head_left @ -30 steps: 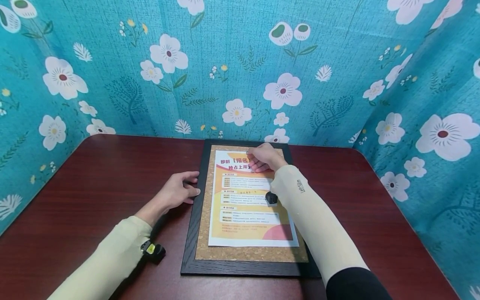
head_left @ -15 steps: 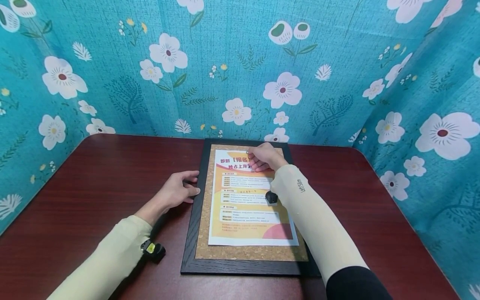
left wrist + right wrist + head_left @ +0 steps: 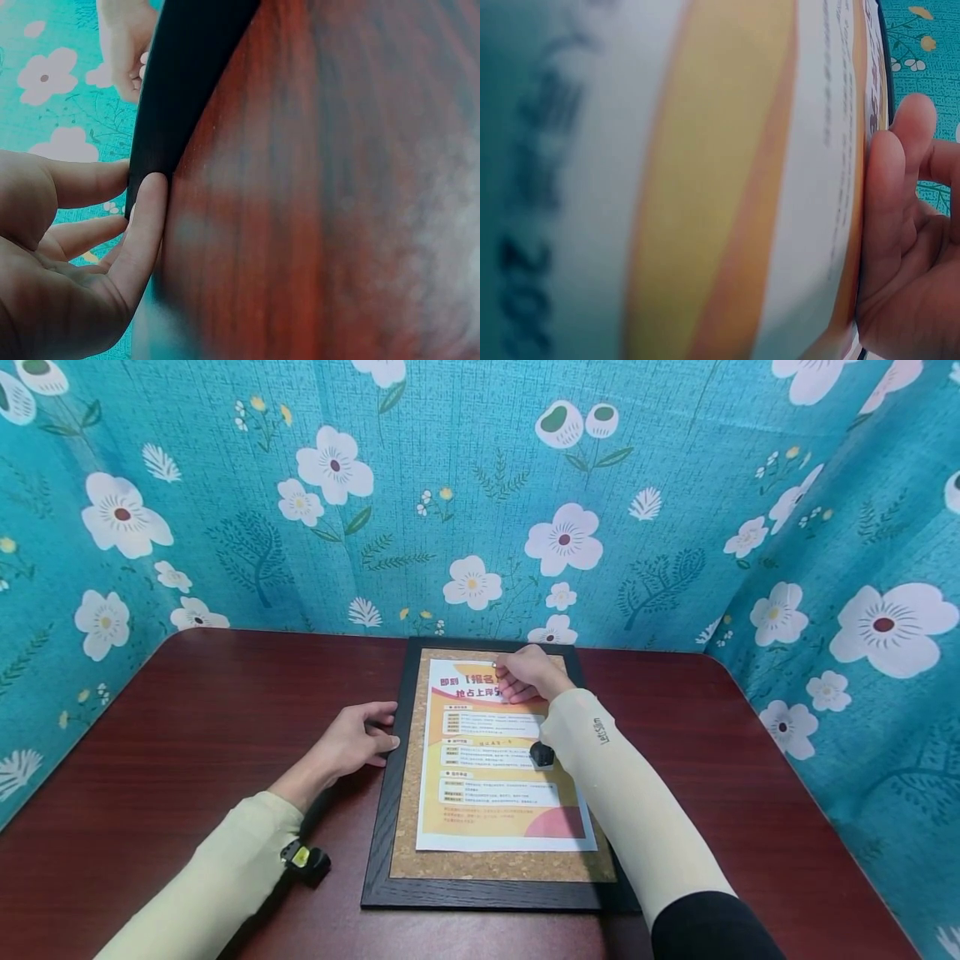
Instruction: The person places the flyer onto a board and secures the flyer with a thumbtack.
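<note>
On the table lies a cork board (image 3: 502, 867) in a black wooden frame (image 3: 487, 894). A printed yellow, orange and white poster (image 3: 480, 810) covers most of the cork. At the poster's top edge is my right hand (image 3: 534, 673), its fingers curled and pressed down. A small pale thing that looks like a pushpin (image 3: 495, 665) shows at their tips, mostly hidden. The right wrist view has the fingertips (image 3: 886, 157) close against the poster. My left hand (image 3: 348, 743) touches the frame's left side with extended fingers, and its thumb (image 3: 146, 217) lies along the outer edge.
The dark red-brown table (image 3: 225, 718) extends on both sides of the board. A blue-green flowered curtain (image 3: 420, 510) hangs behind it and along both sides. A small black camera (image 3: 307, 862) sits on the left wrist, another camera (image 3: 542, 754) on the right.
</note>
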`<state>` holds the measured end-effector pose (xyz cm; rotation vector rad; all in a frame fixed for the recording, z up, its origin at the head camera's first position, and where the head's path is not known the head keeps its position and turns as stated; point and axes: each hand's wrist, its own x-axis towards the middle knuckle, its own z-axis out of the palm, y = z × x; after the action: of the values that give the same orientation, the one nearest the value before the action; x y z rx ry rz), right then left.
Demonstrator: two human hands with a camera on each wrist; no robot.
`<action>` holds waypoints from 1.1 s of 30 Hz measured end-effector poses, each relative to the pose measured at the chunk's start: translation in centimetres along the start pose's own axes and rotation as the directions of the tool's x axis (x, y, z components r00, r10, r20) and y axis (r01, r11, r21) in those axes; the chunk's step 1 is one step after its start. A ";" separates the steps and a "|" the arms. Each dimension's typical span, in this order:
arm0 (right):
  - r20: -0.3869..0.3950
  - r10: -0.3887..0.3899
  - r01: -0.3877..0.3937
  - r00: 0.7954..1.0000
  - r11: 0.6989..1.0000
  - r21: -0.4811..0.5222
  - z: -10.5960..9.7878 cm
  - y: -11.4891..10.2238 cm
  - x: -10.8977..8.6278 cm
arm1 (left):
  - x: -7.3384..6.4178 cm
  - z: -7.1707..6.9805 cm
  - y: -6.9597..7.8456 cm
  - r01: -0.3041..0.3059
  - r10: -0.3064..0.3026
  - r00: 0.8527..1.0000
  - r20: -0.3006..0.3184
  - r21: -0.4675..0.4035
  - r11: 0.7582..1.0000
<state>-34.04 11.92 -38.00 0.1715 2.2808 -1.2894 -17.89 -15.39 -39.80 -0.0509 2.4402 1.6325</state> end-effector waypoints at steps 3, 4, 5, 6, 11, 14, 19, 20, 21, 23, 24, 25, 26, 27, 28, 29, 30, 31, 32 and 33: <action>0.000 0.006 -0.006 1.000 1.000 -0.005 0.0 0.0 0.0 | 0.0 0.0 0.0 -0.001 0.001 1.000 0.001 -0.001 1.000; 0.000 0.008 -0.008 1.000 1.000 -0.007 0.0 0.0 0.0 | 0.0 0.0 0.0 -0.001 0.001 1.000 0.001 -0.002 1.000; -0.001 0.009 -0.009 1.000 1.000 -0.009 0.0 0.0 0.0 | 0.0 0.0 0.0 -0.002 0.002 1.000 0.002 -0.002 1.000; -0.004 0.010 -0.010 1.000 1.000 -0.010 0.1 0.0 0.0 | 0.0 0.0 0.0 -0.003 0.003 1.000 0.002 -0.004 1.000; -0.017 0.009 -0.009 1.000 1.000 -0.015 0.1 0.1 0.1 | 0.0 0.0 -0.1 -0.003 0.003 1.000 -0.001 -0.003 1.000; -0.019 0.005 -0.005 1.000 1.000 -0.016 0.1 0.1 0.1 | 0.0 0.0 -0.1 0.000 0.000 1.000 -0.003 0.001 1.000; -0.014 -0.001 0.001 1.000 1.000 -0.003 0.2 0.0 0.0 | 0.0 0.0 0.0 -0.002 0.002 1.000 -0.005 0.009 1.000; -0.013 0.001 -0.001 1.000 1.000 -0.001 0.2 0.1 0.0 | -0.1 0.0 0.0 -0.002 0.002 1.000 -0.005 0.011 1.000; -0.012 0.002 -0.002 1.000 1.000 0.000 0.2 0.1 0.0 | -0.1 0.0 0.0 -0.002 0.002 1.000 -0.005 0.013 1.000; -0.011 0.007 -0.007 1.000 1.000 0.002 0.2 0.1 0.0 | -0.1 0.0 0.1 0.000 0.000 1.000 -0.005 0.014 1.000; -0.010 0.009 -0.009 1.000 1.000 0.001 0.2 0.1 0.0 | -0.1 0.0 0.1 0.000 0.000 1.000 -0.005 0.013 1.000; -0.008 0.009 -0.009 1.000 1.000 0.003 0.2 0.1 0.0 | -0.1 0.0 0.0 -0.001 0.001 1.000 -0.002 0.009 1.000; -0.007 0.007 -0.007 1.000 1.000 0.004 0.2 0.1 -0.1 | 0.0 0.0 0.0 -0.001 0.001 1.000 0.000 0.005 1.000; -0.008 0.006 -0.006 1.000 1.000 0.004 0.2 0.1 -0.1 | 0.0 0.0 0.0 -0.003 0.003 1.000 0.003 0.000 1.000; -0.007 0.003 -0.003 1.000 1.000 0.005 0.2 0.0 -0.2 | 0.0 0.0 -0.1 -0.004 0.004 1.000 0.005 -0.006 1.000; -0.009 0.001 -0.001 1.000 1.000 0.005 0.2 0.0 -0.2 | 0.0 0.0 -0.1 -0.005 0.005 1.000 0.007 -0.010 1.000; -0.011 -0.001 0.002 1.000 1.000 0.005 0.2 0.0 -0.2 | 0.0 0.0 -0.1 -0.008 0.008 1.000 0.010 -0.015 1.000; -0.014 -0.003 0.003 1.000 1.000 0.006 0.3 0.0 -0.2 | 0.0 0.0 -0.1 -0.009 0.010 1.000 0.013 -0.018 1.000; -0.019 -0.002 0.003 1.000 1.000 0.004 0.3 0.0 -0.1 | 0.0 0.0 -0.1 -0.009 0.010 1.000 0.012 -0.019 1.000; -0.025 0.000 0.000 1.000 1.000 0.004 0.3 0.0 0.0 | 0.0 0.0 -0.1 -0.010 0.010 1.000 0.012 -0.020 1.000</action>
<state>-33.90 11.68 -38.10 0.1899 2.2997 -1.2983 -17.92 -15.45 -39.86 -0.0323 2.4195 1.6562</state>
